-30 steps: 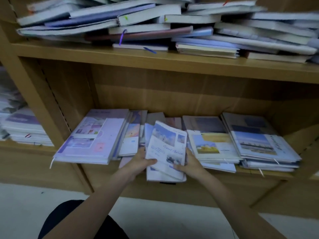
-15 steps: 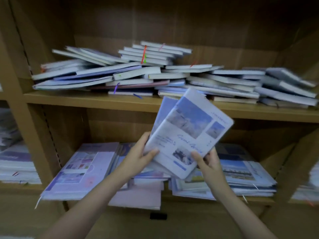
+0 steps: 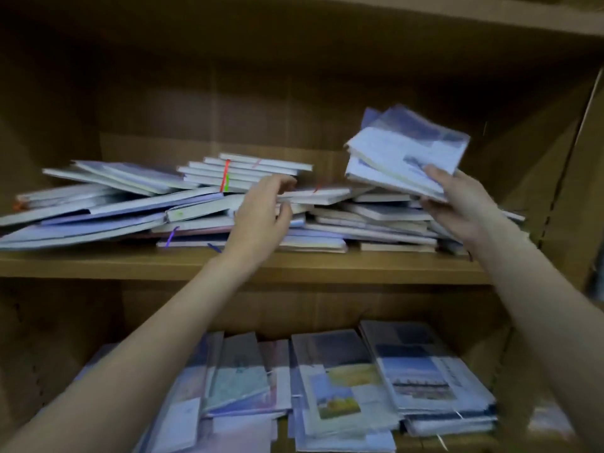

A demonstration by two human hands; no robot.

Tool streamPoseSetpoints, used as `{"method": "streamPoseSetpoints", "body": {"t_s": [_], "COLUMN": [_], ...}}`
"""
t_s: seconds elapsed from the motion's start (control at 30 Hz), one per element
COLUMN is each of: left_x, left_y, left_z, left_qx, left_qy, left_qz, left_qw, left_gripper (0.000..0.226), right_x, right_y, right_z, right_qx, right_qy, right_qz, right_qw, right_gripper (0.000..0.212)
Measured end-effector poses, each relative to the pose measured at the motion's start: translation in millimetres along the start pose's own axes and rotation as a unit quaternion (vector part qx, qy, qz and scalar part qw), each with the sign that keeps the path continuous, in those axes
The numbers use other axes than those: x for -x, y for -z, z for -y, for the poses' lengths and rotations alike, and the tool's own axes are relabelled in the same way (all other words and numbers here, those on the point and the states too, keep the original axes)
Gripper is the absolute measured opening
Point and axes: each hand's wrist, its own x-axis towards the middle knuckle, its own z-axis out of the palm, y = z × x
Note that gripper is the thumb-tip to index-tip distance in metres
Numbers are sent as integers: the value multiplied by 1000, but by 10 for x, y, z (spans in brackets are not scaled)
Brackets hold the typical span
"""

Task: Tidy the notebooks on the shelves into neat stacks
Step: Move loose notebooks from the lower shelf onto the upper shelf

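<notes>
My right hand (image 3: 457, 204) grips a small bundle of pale blue notebooks (image 3: 405, 152), tilted, above the right end of the upper shelf's messy pile (image 3: 114, 207). My left hand (image 3: 264, 214) reaches into the middle of that pile, fingers curled against the edge of a white notebook (image 3: 320, 195); whether it pinches it is unclear. The pile sprawls in slanted layers across the upper shelf board (image 3: 228, 264), with a tidier short stack (image 3: 248, 170) on top. On the lower shelf lie flatter stacks of notebooks (image 3: 421, 371) with landscape covers.
The wooden bookcase has a dark back panel (image 3: 261, 93) and a side wall (image 3: 572, 191) at the right with peg holes. Above the upper pile there is open height under the top board (image 3: 425, 8). The lower stacks overhang their shelf's front edge.
The bundle went from both hands in front of the lower shelf up to the upper shelf's right end, now in my right hand alone. My left hand let go and reached into the upper pile.
</notes>
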Motion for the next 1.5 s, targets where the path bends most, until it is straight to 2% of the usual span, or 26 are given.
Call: {"method": "streamPoseSetpoints", "body": {"t_s": [0.1, 0.2, 0.3, 0.37, 0.4, 0.47, 0.53, 0.6, 0.7, 0.77, 0.83, 0.9, 0.97, 1.03, 1.1, 1.17, 1.3, 1.37, 1.43, 1.5], "left_x": [20, 119, 202, 300, 385, 644, 1051, 1554, 2252, 2599, 2835, 3003, 3131, 3194, 3215, 3223, 3184, 3166, 3151, 3126], "left_y": [-32, -22, -13, -7, 1, 26, 15, -43, -128, -95, -15, 59, 95, 104, 91, 72, 106, 135, 158, 154], "left_z": [221, 380, 448, 424, 402, 372, 396, 535, 962, 1290, 1563, 1747, 1850, 1897, 1920, 1937, 1944, 1971, 2020, 2079], "left_qx": [-75, -137, -193, -209, -204, -176, -153, -154, -199, -261, -304, -328, -354, -374, -386, -389, -364, -343, -314, -277], "left_qy": [-15, -48, -82, -93, -92, -74, -58, -29, 34, 76, 108, 143, 156, 140, 116, 100, 82, 78, 93, 129], "left_qz": [16, 24, 46, 43, 30, -17, -49, -24, 94, 163, 228, 317, 381, 407, 394, 370, 343, 344, 357, 366], "left_qw": [997, 989, 977, 973, 974, 982, 985, 987, 975, 949, 919, 878, 840, 822, 826, 837, 862, 871, 875, 879], "left_gripper": [34, 30, 32, 34, 35, 37, 35, 33, 34, 39, 62, 88, 95, 88, 81, 76, 65, 55, 43, 34], "right_x": [-433, -599, -529, -395, -285, 57, 478, 810, 1059, 1104, 1079, 1053, 1042, 1052, 1077, 1106, 1124, 1045, 917, 843], "right_y": [5, 98, 162, 186, 198, 173, 107, 41, -90, -195, -290, -384, -499, -641, -783, -903, -965, -954, -929, -989], "right_z": [147, -6, -243, -333, -371, -472, -738, -1175, -1880, -2333, -2752, -3104, -3411, -3666, -3842, -3916, -3950, -3964, -3968, -3784], "right_qx": [36, 148, 238, 292, 337, 378, 356, 371, 412, 470, 511, 543, 581, 631, 682, 724, 767, 742, 727, 717], "right_qy": [-61, -54, -25, 21, 66, 209, 337, 367, 243, 149, 71, 4, -16, 15, 63, 109, 120, 217, 260, 303], "right_qz": [-37, -87, -83, -116, -147, -184, -136, -37, 79, 153, 259, 369, 451, 500, 505, 485, 463, 451, 450, 427], "right_qw": [997, 984, 967, 949, 928, 883, 861, 852, 875, 857, 816, 754, 678, 593, 525, 478, 428, 447, 449, 461], "right_gripper": [8, 30, 34, 35, 35, 28, 21, 20, 22, 30, 44, 62, 75, 80, 80, 76, 70, 70, 56, 57]}}
